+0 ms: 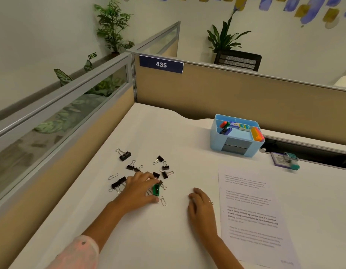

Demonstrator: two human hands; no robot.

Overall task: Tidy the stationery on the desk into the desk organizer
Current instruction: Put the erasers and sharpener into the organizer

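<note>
1. Left hand (138, 188) pinching green sharpener (156, 189) among binder clips (125, 155); right hand (201, 203) flat, fingers relaxed.
2. Probably light, rigid, slick plastic: grip the sides.
3. Desk organizer (216, 136) well apart.

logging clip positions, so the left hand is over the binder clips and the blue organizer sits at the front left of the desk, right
Not quite. The head view shows the left hand over the binder clips, but the blue organizer sits at the back right of the desk, against the partition, not at the front left.
</note>
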